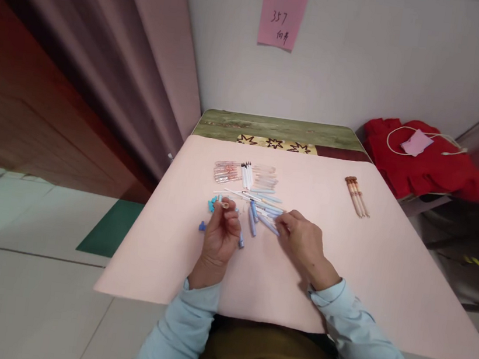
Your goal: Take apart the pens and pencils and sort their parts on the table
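Observation:
My left hand (222, 236) is raised over the table with its fingers curled, pinching a small pale pen part (224, 205) whose round open end faces me. Under and beside it lie turquoise pen pieces (211, 204) and a dark blue piece (202, 226). My right hand (302, 239) has its thumb and fingertips closed at the right end of a loose pile, on a light blue-violet pen barrel (269, 225); the fingers partly hide its end. Thin white refills (233, 191) and blue-violet barrels (252, 222) lie between my hands.
Behind the pile are rows of clear caps (226, 172), black-tipped white refills (246, 176) and pale barrels (265, 177). Several brown-topped pens (357, 196) lie at the right on the pink table cover (385, 281). Red cloth (430, 169) with a white cord sits beyond the table.

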Action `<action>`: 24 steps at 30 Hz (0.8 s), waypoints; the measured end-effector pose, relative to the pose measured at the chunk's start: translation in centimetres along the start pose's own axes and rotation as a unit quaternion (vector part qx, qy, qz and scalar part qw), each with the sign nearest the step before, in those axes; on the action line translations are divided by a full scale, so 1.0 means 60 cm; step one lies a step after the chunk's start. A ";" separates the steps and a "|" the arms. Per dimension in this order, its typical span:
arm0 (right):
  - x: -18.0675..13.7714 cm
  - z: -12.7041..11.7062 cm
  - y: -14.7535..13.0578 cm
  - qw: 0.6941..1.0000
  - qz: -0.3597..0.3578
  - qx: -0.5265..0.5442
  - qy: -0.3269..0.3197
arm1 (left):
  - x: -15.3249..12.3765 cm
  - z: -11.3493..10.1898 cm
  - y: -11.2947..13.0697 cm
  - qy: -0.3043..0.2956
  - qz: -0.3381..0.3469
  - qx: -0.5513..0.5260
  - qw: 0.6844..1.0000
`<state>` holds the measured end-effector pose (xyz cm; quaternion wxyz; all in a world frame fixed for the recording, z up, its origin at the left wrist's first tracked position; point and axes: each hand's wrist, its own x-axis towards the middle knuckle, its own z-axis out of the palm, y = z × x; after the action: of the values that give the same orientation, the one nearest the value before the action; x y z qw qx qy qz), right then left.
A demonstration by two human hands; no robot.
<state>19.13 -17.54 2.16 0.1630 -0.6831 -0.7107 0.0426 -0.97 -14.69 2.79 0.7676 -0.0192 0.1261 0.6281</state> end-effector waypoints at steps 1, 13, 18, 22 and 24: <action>0.001 0.000 -0.001 1.000 -0.004 0.000 -0.005 | -0.001 0.000 -0.003 0.011 -0.015 0.009 1.000; 0.007 -0.016 -0.024 0.989 -0.007 0.145 0.026 | -0.008 -0.006 -0.034 0.007 -0.072 0.162 0.984; -0.014 -0.041 -0.059 0.925 -0.011 0.369 0.092 | -0.013 -0.017 -0.047 -0.060 -0.080 0.208 0.973; -0.024 -0.046 -0.080 0.910 -0.061 0.393 0.118 | -0.017 -0.022 -0.055 -0.070 -0.087 0.225 0.968; -0.026 -0.046 -0.082 0.910 -0.071 0.385 0.137 | -0.019 -0.024 -0.058 -0.075 -0.095 0.242 0.963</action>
<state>15.22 -19.81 5.87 0.5121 -0.5143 -0.6559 0.2074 1.98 -16.79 1.20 0.8129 0.2020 0.2143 0.5024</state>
